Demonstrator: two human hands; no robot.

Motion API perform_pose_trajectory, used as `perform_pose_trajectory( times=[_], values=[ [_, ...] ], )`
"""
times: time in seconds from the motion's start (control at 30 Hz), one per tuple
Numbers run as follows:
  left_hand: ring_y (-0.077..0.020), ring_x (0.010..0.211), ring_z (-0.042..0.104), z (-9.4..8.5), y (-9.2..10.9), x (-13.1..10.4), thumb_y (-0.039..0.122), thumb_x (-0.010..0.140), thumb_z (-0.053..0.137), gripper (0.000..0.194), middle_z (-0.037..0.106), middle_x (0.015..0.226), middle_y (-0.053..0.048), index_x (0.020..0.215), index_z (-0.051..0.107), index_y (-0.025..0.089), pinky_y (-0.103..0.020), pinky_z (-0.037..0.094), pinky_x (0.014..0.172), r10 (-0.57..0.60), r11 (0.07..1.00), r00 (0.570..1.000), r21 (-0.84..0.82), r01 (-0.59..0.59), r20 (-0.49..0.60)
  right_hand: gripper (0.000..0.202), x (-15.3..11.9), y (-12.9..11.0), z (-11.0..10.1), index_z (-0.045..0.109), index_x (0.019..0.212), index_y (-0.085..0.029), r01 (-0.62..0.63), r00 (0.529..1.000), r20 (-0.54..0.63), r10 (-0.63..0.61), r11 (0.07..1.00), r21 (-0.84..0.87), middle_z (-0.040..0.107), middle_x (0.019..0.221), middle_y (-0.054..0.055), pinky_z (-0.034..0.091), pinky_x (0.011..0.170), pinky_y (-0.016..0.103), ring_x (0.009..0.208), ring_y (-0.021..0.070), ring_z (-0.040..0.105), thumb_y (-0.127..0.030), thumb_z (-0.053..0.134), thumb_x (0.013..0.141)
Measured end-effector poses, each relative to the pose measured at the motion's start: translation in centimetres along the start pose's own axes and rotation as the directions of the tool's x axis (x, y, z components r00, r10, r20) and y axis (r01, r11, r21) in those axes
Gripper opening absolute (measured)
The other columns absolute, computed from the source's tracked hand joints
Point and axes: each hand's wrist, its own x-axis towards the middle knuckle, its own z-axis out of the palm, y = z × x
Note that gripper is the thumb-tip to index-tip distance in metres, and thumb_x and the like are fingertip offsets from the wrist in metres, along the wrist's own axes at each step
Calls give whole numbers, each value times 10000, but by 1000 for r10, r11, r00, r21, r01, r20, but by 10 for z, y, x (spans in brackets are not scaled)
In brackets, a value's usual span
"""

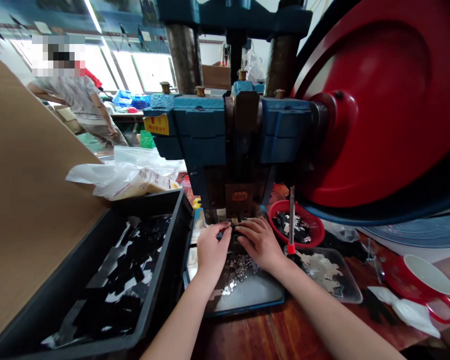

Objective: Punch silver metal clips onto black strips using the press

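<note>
A blue press (pixel 206 130) with a large red wheel stands in front of me. Both hands are at its base, under the ram. My left hand (pixel 213 246) has thumb and forefinger pinched together near a small dark piece at the die; what it holds is too small to name. My right hand (pixel 260 242) lies just to the right, palm down, fingers spread over the die area. Small round metal discs (pixel 230 285) are scattered on the press's base plate (pixel 253 294) between and below my hands.
A black crate (pixel 138 325) of dark and pale flat pieces is at left, beside cardboard (pixel 30 200). At right are a red bowl (pixel 317 237), a clear tray (pixel 354 295) of metal plates and a red mug (pixel 405 280). A person (pixel 78 100) stands at back left.
</note>
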Motion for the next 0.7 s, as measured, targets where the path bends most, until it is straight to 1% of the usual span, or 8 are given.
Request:
perform_pose_trajectory(
  times=[0.17,0.3,0.4,0.5,0.6,0.7],
  values=[
    [-228,878,607,3,-2,2,281,807,574,168,699,878,-45,849,717,205,-392,436,859,36,998,999,53,-35,-20,255,2,-2,-4,650,1097,-254,7,1000,6,-7,998,-61,661,1134,30,303,1049,507,1105,235,523,-342,509,905],
    [-230,876,595,4,-5,2,296,789,590,162,674,863,-41,852,721,225,-412,428,871,29,997,999,75,-27,-27,269,3,-3,-7,650,1106,-264,36,999,25,-33,991,-130,661,1138,21,281,1060,516,1111,239,517,-374,508,905],
    [-233,894,588,5,-9,3,288,778,595,166,658,884,-48,870,719,228,-423,428,881,16,997,1000,70,-15,-23,283,4,-3,-8,647,1109,-276,83,996,47,-76,979,-187,662,1131,11,261,1069,528,1119,247,515,-410,518,895],
    [-232,913,590,8,-12,5,265,772,587,173,662,899,-52,884,709,216,-415,440,877,12,999,1000,42,-11,-4,279,7,-6,-8,652,1092,-280,102,994,68,-89,968,-231,663,1122,11,243,1071,548,1117,258,518,-423,540,880],
    [-219,912,604,10,-14,8,244,772,572,174,677,900,-44,887,699,213,-391,456,867,16,1000,1000,2,-16,18,277,10,-9,-7,655,1082,-272,81,995,74,-66,970,-228,667,1113,21,239,1069,560,1113,264,523,-421,548,874],
    [-212,921,610,10,-13,9,243,775,570,169,681,905,-40,889,691,213,-381,459,878,23,999,1000,-33,-23,18,280,8,-11,-8,651,1089,-253,29,999,49,-22,988,-154,652,1155,36,240,1071,560,1144,277,510,-397,563,866]
  ],
)
